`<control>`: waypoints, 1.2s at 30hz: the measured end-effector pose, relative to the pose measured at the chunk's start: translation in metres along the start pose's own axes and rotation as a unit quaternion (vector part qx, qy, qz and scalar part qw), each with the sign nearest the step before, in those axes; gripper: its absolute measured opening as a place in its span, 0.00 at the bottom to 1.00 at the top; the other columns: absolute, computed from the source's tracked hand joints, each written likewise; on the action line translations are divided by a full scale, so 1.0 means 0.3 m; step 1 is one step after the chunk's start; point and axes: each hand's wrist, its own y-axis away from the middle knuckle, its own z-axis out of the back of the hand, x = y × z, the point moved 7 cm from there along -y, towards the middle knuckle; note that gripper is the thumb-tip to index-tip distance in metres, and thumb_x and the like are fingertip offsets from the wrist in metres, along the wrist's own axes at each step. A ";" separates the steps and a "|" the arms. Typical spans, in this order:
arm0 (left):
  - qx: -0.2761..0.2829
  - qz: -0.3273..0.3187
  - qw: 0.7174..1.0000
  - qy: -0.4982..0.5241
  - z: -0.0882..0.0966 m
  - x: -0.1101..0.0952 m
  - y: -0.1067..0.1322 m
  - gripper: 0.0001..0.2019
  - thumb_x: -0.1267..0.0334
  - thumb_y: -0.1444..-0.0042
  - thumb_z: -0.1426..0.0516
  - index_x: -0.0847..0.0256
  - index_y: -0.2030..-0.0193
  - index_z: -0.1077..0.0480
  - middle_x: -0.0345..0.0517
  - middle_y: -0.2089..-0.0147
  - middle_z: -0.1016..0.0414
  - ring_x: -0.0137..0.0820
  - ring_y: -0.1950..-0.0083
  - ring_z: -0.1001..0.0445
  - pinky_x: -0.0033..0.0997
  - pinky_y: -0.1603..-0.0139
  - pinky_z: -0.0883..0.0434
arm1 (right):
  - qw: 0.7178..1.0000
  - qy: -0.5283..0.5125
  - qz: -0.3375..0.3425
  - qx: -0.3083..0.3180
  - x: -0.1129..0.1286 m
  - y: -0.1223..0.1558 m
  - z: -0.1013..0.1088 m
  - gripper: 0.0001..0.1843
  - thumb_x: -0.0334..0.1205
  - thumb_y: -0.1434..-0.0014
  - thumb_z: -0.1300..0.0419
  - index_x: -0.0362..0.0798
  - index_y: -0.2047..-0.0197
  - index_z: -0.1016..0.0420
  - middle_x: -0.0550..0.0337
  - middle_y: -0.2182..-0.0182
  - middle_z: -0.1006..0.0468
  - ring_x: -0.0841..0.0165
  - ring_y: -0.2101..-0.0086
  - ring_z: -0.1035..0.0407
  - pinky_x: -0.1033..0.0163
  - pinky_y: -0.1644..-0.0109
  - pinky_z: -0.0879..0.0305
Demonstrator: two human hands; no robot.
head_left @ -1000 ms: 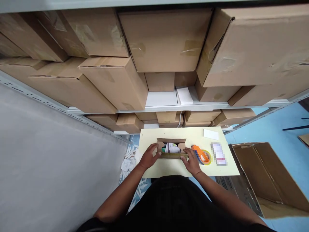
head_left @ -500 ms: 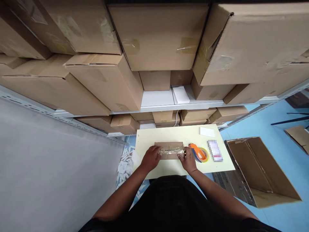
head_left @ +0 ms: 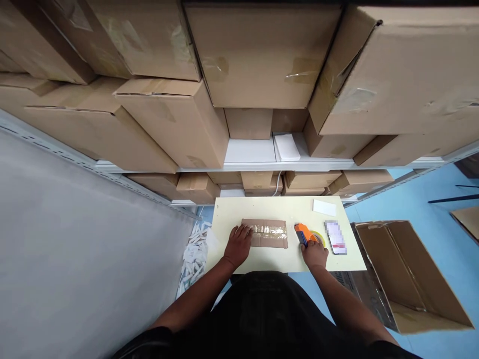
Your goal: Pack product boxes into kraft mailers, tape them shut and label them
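A small flat cardboard package (head_left: 268, 241) lies on the pale yellow table, with shiny clear tape along its middle. My left hand (head_left: 238, 245) rests on the package's left end, fingers laid out over it. To the right, my right hand (head_left: 315, 254) is wrapped round an orange tape dispenser (head_left: 304, 231), which has a blue part on its near side. A yellow tape roll (head_left: 319, 238) shows behind my right fingers, partly covered by them.
A phone (head_left: 335, 237) and a white card or small box (head_left: 324, 207) lie on the table (head_left: 232, 209) at right. A large open carton (head_left: 422, 274) stands on the floor beside it. Shelves packed with cardboard boxes (head_left: 258, 55) rise behind. White slips (head_left: 194, 254) are heaped at left.
My right hand has left the package and moved right onto the tape dispenser, closing on it. My left hand has stayed at the package's left end, its fingers now over the top.
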 end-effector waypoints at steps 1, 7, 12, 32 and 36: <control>0.003 -0.002 1.000 -0.020 -0.006 -0.006 0.003 0.24 0.70 0.35 0.50 0.57 0.33 0.30 0.58 0.34 0.29 0.51 0.28 0.39 0.57 0.25 0.50 | 1.000 0.000 -0.002 -0.003 0.008 -0.001 -0.005 0.17 0.47 0.33 0.47 0.47 0.55 0.21 0.37 0.53 0.21 0.44 0.45 0.32 0.42 0.49 0.38; 0.007 -0.033 0.989 -0.143 -0.019 -0.030 0.004 0.23 0.72 0.35 0.50 0.62 0.34 0.31 0.58 0.36 0.28 0.49 0.35 0.33 0.51 0.36 0.36 | 0.998 0.019 -0.042 0.047 0.023 -0.003 -0.014 0.19 0.48 0.32 0.49 0.47 0.50 0.23 0.43 0.48 0.22 0.50 0.42 0.34 0.46 0.46 0.42; -0.007 -0.047 0.983 -0.179 -0.017 -0.026 -0.001 0.22 0.71 0.34 0.49 0.61 0.35 0.30 0.55 0.36 0.28 0.47 0.35 0.33 0.47 0.36 0.35 | 0.997 0.048 -0.036 0.045 0.037 0.000 0.007 0.24 0.53 0.29 0.51 0.43 0.47 0.24 0.39 0.46 0.24 0.49 0.41 0.36 0.46 0.44 0.44; -0.026 0.067 0.989 0.133 0.017 0.003 -0.052 0.15 0.66 0.35 0.48 0.58 0.50 0.21 0.51 0.47 0.21 0.40 0.45 0.24 0.41 0.41 0.28 | 0.923 -0.309 0.158 0.163 0.396 0.027 0.480 0.28 0.67 0.43 0.40 0.49 0.75 0.28 0.64 0.81 0.28 0.68 0.75 0.33 0.65 0.73 0.44; 0.013 0.263 0.877 0.403 0.015 0.081 -0.060 0.24 0.46 0.31 0.52 0.60 0.53 0.21 0.49 0.54 0.18 0.37 0.58 0.20 0.35 0.58 0.26 | 0.922 -0.282 0.186 0.190 0.515 0.008 0.465 0.27 0.66 0.44 0.38 0.48 0.73 0.24 0.63 0.78 0.24 0.67 0.74 0.31 0.65 0.71 0.42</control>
